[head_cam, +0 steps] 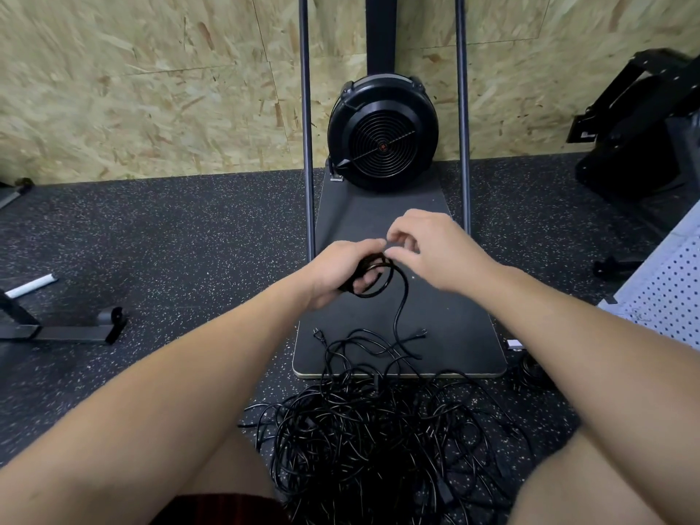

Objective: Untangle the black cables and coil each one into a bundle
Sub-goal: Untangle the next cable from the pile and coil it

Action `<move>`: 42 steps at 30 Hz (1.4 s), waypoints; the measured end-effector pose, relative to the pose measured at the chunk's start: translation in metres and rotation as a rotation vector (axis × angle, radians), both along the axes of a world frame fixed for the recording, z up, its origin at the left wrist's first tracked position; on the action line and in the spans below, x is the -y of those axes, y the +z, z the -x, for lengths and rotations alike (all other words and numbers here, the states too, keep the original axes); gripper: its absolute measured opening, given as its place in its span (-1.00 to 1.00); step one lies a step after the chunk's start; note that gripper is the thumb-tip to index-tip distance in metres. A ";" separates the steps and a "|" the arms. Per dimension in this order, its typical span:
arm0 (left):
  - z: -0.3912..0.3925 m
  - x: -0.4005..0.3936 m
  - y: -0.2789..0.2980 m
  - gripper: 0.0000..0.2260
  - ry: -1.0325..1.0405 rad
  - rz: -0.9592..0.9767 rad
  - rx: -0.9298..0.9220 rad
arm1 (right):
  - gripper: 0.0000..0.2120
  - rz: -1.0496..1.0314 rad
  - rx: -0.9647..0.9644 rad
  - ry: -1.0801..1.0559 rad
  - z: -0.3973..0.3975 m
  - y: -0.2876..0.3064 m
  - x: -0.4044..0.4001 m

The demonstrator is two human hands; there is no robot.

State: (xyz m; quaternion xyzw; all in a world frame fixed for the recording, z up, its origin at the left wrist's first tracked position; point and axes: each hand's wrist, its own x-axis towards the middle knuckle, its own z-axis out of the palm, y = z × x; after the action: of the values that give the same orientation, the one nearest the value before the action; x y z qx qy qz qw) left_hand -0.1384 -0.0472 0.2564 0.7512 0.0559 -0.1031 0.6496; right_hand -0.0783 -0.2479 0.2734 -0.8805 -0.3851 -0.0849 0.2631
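1. A small coil of thin black rubber-sheathed cable (373,276) is gripped in the left hand (337,270), fingers curled round the loops.
2. The right hand (428,248) is held at the coil's top, fingertips pinched together; whether cable is caught between them cannot be told.
3. One strand trails from the coil down to the large tangled heap of black cables (378,441) on the speckled dark rubber floor (170,229).
4. Judged progress: early; first bundle under way, heap largely untouched.

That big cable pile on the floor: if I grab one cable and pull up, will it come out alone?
Probably not. The cable pile is many thin loops crossing each other, so neighbours would likely drag along. It looks floppy: the strand hanging from the coil in the left hand droops in curves.
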 end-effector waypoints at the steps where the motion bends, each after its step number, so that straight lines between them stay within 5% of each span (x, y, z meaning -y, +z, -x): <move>1: -0.001 -0.004 -0.002 -0.72 0.015 0.028 0.001 | -0.91 0.023 -0.032 -0.069 -0.005 -0.003 0.004; 4: -0.005 -0.014 -0.004 -0.72 0.055 0.098 0.030 | -0.93 0.246 -0.297 -0.161 -0.016 -0.018 0.015; 9: -0.010 -0.009 -0.001 -0.71 0.167 0.211 0.077 | -0.58 0.713 -0.570 0.089 -0.011 -0.050 0.021; 16: -0.013 -0.015 -0.002 -0.71 0.267 0.141 0.050 | -0.83 0.719 -0.635 0.154 -0.016 -0.054 0.020; 26: -0.022 -0.021 -0.013 -0.74 0.390 0.266 0.039 | -0.86 0.346 -0.419 0.048 0.004 -0.024 -0.003; 32: -0.014 -0.007 -0.005 -0.76 0.284 0.220 0.038 | -0.95 0.071 -0.400 0.196 0.024 -0.004 -0.013; 37: -0.008 0.000 -0.001 -0.70 0.057 0.075 0.048 | -0.88 -0.293 -0.399 0.115 0.018 -0.001 -0.009; 42: -0.008 0.008 0.000 -0.73 -0.049 0.038 0.016 | -0.75 -0.316 -0.286 0.036 0.012 -0.005 -0.004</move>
State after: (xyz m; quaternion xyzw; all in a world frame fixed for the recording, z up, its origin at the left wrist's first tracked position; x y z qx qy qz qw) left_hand -0.1303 -0.0551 0.2566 0.7405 0.0303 -0.1142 0.6615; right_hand -0.0898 -0.2436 0.2681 -0.8242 -0.3415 -0.0137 0.4515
